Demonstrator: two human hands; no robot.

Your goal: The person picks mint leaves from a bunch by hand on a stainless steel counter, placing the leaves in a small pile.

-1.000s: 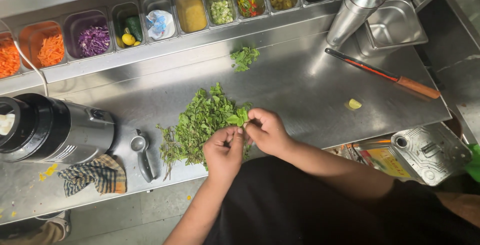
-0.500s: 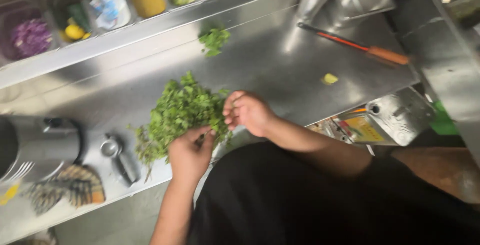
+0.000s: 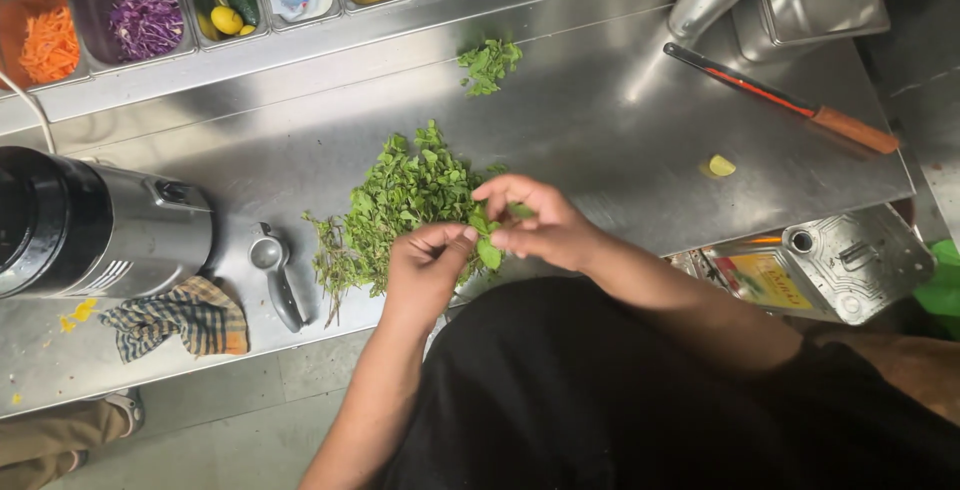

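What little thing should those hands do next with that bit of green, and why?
Probably pinch the leaves off the sprig held between the left hand and right hand, then drop them on the small leaf pile. Both hands grip the sprig over the big herb heap, and picked leaves already lie apart.

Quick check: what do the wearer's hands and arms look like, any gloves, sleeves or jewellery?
Both are bare: no gloves on the left hand or right hand, forearms uncovered, no watch or rings visible. A black top covers the torso; its sleeve ends near the right upper arm.
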